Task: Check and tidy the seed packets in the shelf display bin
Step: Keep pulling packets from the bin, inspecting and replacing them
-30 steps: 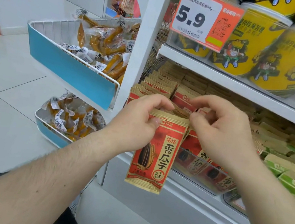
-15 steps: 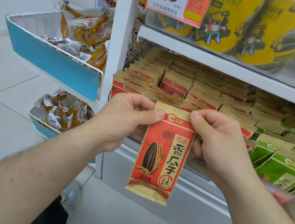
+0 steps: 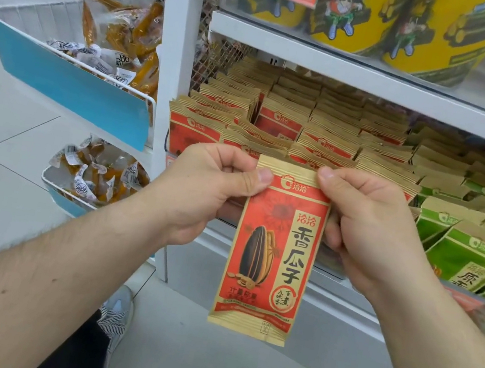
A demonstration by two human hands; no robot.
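Hanging upright in front of the shelf's front edge, one red seed packet (image 3: pixel 271 253) was held by its top corners. Left hand (image 3: pixel 204 193) pinched the top left corner, thumb on the face, fingers curled behind. Right hand (image 3: pixel 368 230) pinched the top right corner likewise. Behind them, rows of red packets (image 3: pixel 280 122) stood in the display bin (image 3: pixel 329 270), filling its left part; green packets (image 3: pixel 464 253) stood toward its right end. Yellow tubs (image 3: pixel 436 33) sat on the shelf above. Wire baskets (image 3: pixel 69 81) of wrapped snacks hung off the left side.
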